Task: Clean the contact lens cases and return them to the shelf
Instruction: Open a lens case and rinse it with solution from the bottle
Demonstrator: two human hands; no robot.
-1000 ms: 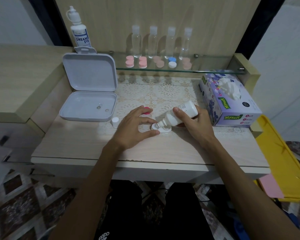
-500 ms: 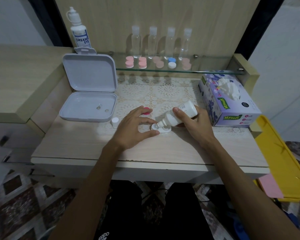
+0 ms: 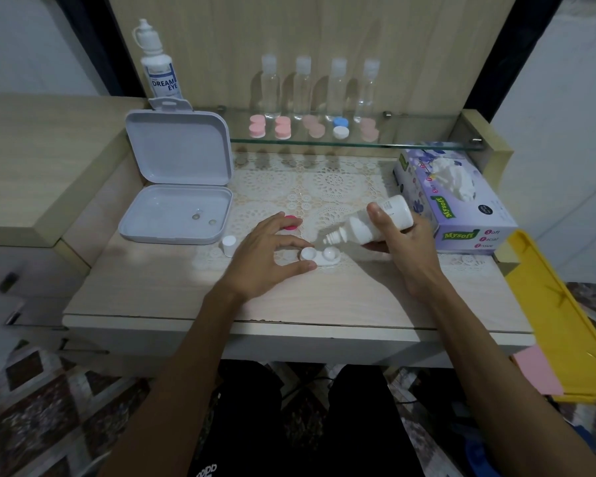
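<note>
White lens case [image 3: 320, 256], white bottle [image 3: 372, 224] — cream lace-patterned mat [image 3: 324, 187]

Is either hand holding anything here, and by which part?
The right hand grips the white bottle around its body. The left hand steadies the open lens case with its fingertips.
</note>
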